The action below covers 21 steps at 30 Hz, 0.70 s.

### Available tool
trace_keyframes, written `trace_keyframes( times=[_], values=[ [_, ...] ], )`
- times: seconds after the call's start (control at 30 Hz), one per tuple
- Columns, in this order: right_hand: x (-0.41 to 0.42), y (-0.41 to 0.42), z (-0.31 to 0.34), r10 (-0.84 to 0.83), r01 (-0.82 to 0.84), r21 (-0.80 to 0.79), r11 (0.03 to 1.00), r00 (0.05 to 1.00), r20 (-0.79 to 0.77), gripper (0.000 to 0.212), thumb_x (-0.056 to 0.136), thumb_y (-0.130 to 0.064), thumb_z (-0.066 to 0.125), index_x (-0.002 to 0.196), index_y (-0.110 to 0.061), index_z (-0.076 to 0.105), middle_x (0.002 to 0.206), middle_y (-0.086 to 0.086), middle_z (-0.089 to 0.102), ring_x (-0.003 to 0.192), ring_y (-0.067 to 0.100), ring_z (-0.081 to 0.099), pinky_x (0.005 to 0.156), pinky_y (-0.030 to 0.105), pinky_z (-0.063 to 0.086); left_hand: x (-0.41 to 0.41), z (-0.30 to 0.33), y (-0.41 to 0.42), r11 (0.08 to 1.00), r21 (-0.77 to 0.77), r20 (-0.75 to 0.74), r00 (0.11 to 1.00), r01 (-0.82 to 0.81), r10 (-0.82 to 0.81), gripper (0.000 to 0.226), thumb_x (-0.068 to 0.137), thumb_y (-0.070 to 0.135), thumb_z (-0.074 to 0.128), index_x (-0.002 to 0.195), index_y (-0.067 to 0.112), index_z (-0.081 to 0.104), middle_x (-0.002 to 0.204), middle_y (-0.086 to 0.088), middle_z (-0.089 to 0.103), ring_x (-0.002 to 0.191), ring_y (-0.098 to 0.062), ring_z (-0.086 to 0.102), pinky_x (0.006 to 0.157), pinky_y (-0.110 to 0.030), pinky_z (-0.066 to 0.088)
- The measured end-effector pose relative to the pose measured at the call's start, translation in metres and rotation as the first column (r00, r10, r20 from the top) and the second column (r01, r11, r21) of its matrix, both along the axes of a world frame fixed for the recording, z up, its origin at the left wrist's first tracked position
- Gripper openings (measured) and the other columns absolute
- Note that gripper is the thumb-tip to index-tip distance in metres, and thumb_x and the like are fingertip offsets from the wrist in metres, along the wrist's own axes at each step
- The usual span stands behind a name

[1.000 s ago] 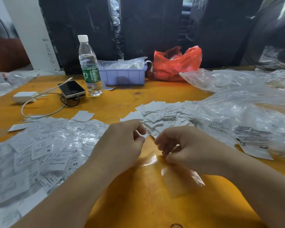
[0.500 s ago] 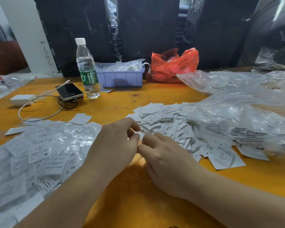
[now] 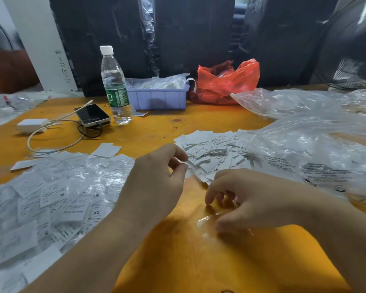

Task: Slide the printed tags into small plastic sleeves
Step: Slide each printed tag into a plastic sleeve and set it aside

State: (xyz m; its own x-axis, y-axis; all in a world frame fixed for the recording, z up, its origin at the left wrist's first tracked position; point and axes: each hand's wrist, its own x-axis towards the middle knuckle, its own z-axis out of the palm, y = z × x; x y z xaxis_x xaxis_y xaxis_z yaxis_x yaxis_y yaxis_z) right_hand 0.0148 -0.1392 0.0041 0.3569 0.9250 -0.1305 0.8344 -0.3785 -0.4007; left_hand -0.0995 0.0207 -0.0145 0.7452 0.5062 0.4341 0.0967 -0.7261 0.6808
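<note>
Printed tags [image 3: 211, 154]: loose heap, white, size letters visible, mid-table on the orange table [image 3: 178, 261], just beyond both hands.
Filled sleeves [image 3: 57, 197]: wide glossy spread at left, tags already inside, sizes M, XS, S legible.
Empty plastic sleeve [image 3: 209, 226]: clear, flat on the table under the right hand; edges hard to trace.
Left hand [image 3: 154, 182]: raised near the edge of the tag heap, thumb and forefinger pinched together; something thin and clear or white possibly between them, cannot tell what.
Right hand [image 3: 251, 204]: fingers curled downward, tips on the empty sleeve, apparently picking at it or pinning it.
Step in hand, by judgement: taking up a fresh sleeve and getting its mouth open, one tag being fetched for it.
Next move, by judgement: sleeve mouth parted with the right fingertips, a single tag separated from the heap, squared to the opening, slid in flat.
Also present: water bottle [image 3: 114, 85], phone [image 3: 92, 115] with cable, lilac tray [image 3: 156, 98], red bag [image 3: 226, 81], large clear bags [image 3: 315, 149] at right.
</note>
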Motion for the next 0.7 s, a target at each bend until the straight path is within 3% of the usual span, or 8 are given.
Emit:
trace_keyframes(
  times=[0.07,0.17,0.27,0.43,0.5,0.6,0.7],
  values=[
    [-0.0016,0.0034,-0.0034,-0.013,0.013,0.003,1.000,1.000,0.024,0.025,0.076,-0.049,0.073,0.097,-0.039,0.064,0.094,-0.019,0.053,0.085,-0.003,0.052,0.076,0.026,0.048,-0.0005,0.0002,-0.0009,1.000,0.002,-0.004,1.000,0.010,-0.010,0.014,0.090,0.023,0.065,0.088,0.036,0.062,0.075,0.019,0.061,0.069,-0.005,0.058,0.063,-0.016,0.048],
    [-0.0045,0.0074,-0.0074,-0.022,0.018,0.101,0.995,0.999,0.033,0.007,0.082,-0.036,0.072,0.083,-0.031,0.067,0.087,-0.017,0.054,0.080,-0.004,0.051,0.067,0.017,0.040,-0.0011,0.0014,-0.0030,0.999,-0.036,0.003,1.000,0.028,-0.028,0.012,0.091,0.023,0.064,0.088,0.035,0.063,0.076,0.018,0.062,0.066,-0.007,0.060,0.060,-0.018,0.049],
    [-0.0065,0.0080,-0.0087,-0.048,0.045,0.154,0.987,0.999,0.012,0.005,0.084,-0.028,0.067,0.080,-0.027,0.065,0.083,-0.014,0.057,0.076,-0.001,0.053,0.067,0.020,0.045,-0.0019,0.0028,-0.0044,0.996,-0.071,0.021,0.999,0.047,-0.045,0.010,0.091,0.025,0.064,0.087,0.034,0.062,0.078,0.016,0.063,0.063,-0.011,0.061,0.057,-0.020,0.049],
    [-0.0068,0.0080,-0.0064,-0.142,0.169,0.334,0.927,0.984,-0.104,0.019,0.079,-0.007,0.060,0.073,-0.024,0.062,0.071,-0.015,0.062,0.063,0.001,0.054,0.055,0.016,0.039,-0.0027,0.0063,-0.0050,0.992,-0.114,0.061,0.997,0.059,-0.053,0.012,0.090,0.024,0.065,0.085,0.034,0.062,0.074,0.013,0.064,0.062,-0.012,0.061,0.055,-0.021,0.048],
    [-0.0056,0.0093,-0.0075,-0.179,0.225,0.367,0.903,0.972,-0.155,0.025,0.078,0.000,0.055,0.070,-0.023,0.062,0.071,-0.010,0.065,0.062,0.008,0.056,0.056,0.025,0.043,-0.0024,0.0074,-0.0051,0.989,-0.135,0.074,0.996,0.064,-0.054,0.013,0.090,0.023,0.065,0.083,0.034,0.062,0.076,0.016,0.064,0.061,-0.011,0.061,0.053,-0.017,0.047],
    [-0.0038,0.0112,-0.0057,-0.215,0.311,0.421,0.852,0.941,-0.261,0.037,0.072,0.011,0.043,0.057,-0.021,0.055,0.053,-0.010,0.054,0.048,0.009,0.043,0.047,0.026,0.035,-0.0022,0.0085,-0.0053,0.981,-0.175,0.102,0.993,0.084,-0.067,0.014,0.090,0.021,0.065,0.083,0.032,0.062,0.077,0.015,0.064,0.060,-0.011,0.059,0.050,-0.015,0.045],
    [-0.0006,0.0100,0.0000,-0.211,0.362,0.469,0.805,0.915,-0.345,0.030,0.075,-0.004,0.043,0.053,-0.022,0.053,0.051,-0.009,0.045,0.050,0.009,0.039,0.051,0.027,0.033,-0.0017,0.0096,-0.0067,0.973,-0.200,0.129,0.988,0.111,-0.086,0.015,0.091,0.020,0.064,0.081,0.031,0.062,0.074,0.009,0.065,0.057,-0.013,0.057,0.049,-0.020,0.045]
  ],
)
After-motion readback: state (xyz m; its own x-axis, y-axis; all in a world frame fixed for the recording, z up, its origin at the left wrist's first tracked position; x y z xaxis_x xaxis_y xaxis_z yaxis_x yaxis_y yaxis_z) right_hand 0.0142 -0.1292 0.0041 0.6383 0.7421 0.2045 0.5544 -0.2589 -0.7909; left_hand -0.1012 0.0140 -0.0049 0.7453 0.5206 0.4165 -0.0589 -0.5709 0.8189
